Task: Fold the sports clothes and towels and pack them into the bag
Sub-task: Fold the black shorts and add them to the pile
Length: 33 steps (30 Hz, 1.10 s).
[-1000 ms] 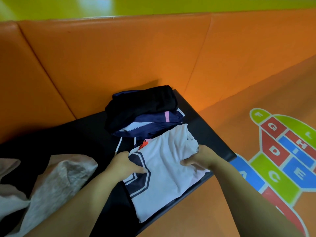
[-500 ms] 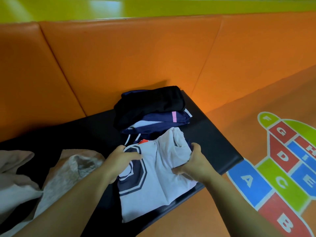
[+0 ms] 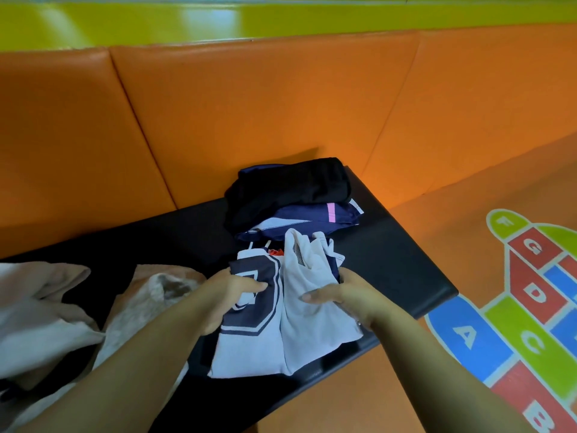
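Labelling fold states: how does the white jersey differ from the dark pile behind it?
The white jersey is light with a navy number; the dark pile is black and navy with a pink stripe. The jersey is mid-fold, gripped by the left hand and right hand; the pile lies untouched. The jersey is one garment; the pile stacks at least two. Both rest on the black bench.

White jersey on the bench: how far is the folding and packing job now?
Done: a stack of dark folded clothes sits at the back of the black bench. In hand: the left hand and right hand hold the white jersey, one side folded over. Left: the beige towels beside it lie crumpled, and no bag is in view.
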Each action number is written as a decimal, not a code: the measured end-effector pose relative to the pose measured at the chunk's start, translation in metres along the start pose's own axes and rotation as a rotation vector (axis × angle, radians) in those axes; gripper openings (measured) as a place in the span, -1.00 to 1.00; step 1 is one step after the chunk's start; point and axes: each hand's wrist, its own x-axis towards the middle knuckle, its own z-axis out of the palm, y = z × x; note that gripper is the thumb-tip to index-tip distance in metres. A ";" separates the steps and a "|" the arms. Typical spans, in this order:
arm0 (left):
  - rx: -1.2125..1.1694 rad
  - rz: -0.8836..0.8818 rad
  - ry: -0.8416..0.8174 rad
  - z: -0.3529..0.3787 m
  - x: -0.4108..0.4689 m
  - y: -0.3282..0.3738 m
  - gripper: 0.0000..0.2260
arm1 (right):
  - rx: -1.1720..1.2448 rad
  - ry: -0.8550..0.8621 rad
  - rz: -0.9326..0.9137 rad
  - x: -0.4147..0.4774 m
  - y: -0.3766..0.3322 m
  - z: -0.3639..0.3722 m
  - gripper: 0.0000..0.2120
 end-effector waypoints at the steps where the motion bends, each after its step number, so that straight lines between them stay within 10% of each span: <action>1: 0.008 0.002 0.013 0.000 0.001 -0.002 -0.56 | -0.005 0.017 -0.017 0.000 0.000 0.001 -0.49; 8: 0.004 0.114 -0.052 0.013 -0.006 0.002 -0.83 | -0.373 0.018 -0.040 -0.020 -0.025 0.020 0.00; 19: 0.033 0.046 -0.386 0.015 0.007 0.012 -0.18 | -0.806 0.181 0.077 -0.013 -0.037 0.074 0.44; 23: 0.346 -0.003 -0.396 0.018 -0.004 0.026 -0.07 | -0.820 0.345 0.094 -0.002 -0.025 0.071 0.24; 29: 0.462 0.153 -0.298 0.014 -0.011 0.028 -0.83 | -0.712 0.346 -0.014 0.000 -0.013 0.046 -0.27; 33: 0.710 0.355 -0.272 -0.005 -0.005 0.007 -0.64 | -0.754 0.300 -0.093 0.001 -0.019 0.038 -0.27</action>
